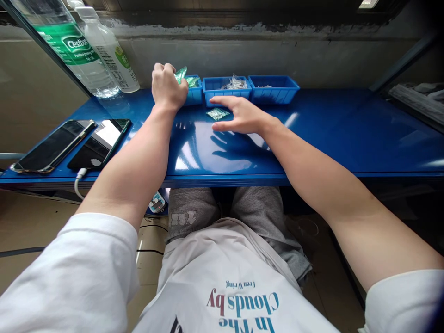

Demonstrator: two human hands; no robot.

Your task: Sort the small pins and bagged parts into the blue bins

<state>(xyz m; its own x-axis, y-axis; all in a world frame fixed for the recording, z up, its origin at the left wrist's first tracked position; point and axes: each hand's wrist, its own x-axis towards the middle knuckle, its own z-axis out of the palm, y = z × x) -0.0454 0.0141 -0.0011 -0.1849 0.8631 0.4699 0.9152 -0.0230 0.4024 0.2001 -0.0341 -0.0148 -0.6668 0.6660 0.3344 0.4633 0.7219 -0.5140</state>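
Observation:
My left hand [169, 88] is closed on a small green plastic packet [181, 75], held at the left blue bin [194, 95]. More green packets [193, 82] show inside that bin, partly hidden by the hand. Thumb and fingers apart, my right hand [243, 114] hovers above the table with nothing in it. Just left of its fingers, a small clear-and-green packet [218, 114] lies flat on the blue table [194, 152]. The middle blue bin [227, 93] holds clear plastic packets [236, 83]. In the right blue bin [277, 95] lie a few small dark pieces.
Two water bottles, a large one with a green label [74, 46] and a smaller one [107, 53], stand at the back left. Two phones, one in a clear case [52, 145] and one on a white cable [100, 144], lie at the left. Stacked items [418, 99] sit far right.

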